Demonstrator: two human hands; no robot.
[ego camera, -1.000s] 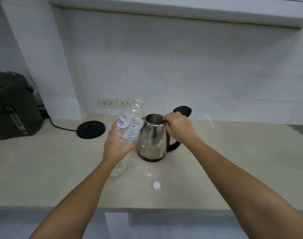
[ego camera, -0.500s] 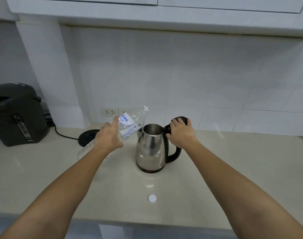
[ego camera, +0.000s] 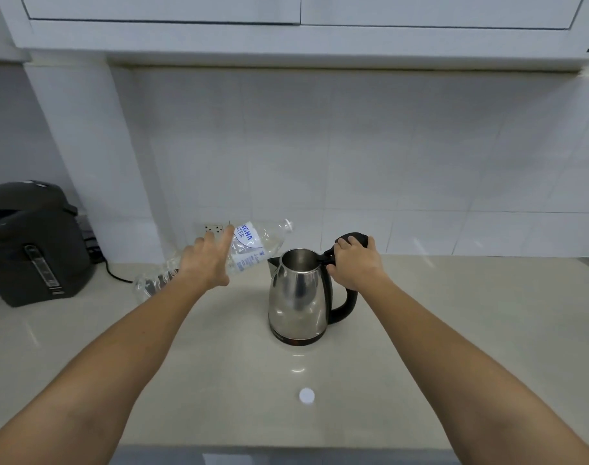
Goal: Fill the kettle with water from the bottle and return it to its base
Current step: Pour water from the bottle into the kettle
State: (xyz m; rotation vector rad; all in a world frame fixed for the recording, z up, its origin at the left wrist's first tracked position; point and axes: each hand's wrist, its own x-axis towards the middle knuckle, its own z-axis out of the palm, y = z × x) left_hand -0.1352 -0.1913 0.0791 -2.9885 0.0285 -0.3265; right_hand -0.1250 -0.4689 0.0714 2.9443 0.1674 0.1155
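Observation:
A steel kettle (ego camera: 298, 297) with a black handle stands upright on the beige counter (ego camera: 454, 330), its lid swung open. My right hand (ego camera: 355, 263) grips the top of the handle and the raised lid. My left hand (ego camera: 207, 260) holds a clear plastic water bottle (ego camera: 252, 245) with a white and blue label. The bottle is uncapped and tilted, its neck pointing up and right, above and left of the kettle's mouth. The bottle's white cap (ego camera: 306, 395) lies on the counter in front of the kettle. The kettle's round black base is hidden behind my left hand and the bottle.
A dark electric water dispenser (ego camera: 31, 243) stands at the far left, with a black cord (ego camera: 118, 276) trailing along the counter. A wall socket (ego camera: 213, 227) sits behind the bottle. White wall cabinets (ego camera: 286, 25) hang overhead. The counter's front edge runs just below my forearms.
My left hand has lifted the bottle from near upright and tipped it, neck toward the kettle. My right hand shifted up onto the open lid. The view rose, and the black base became hidden.

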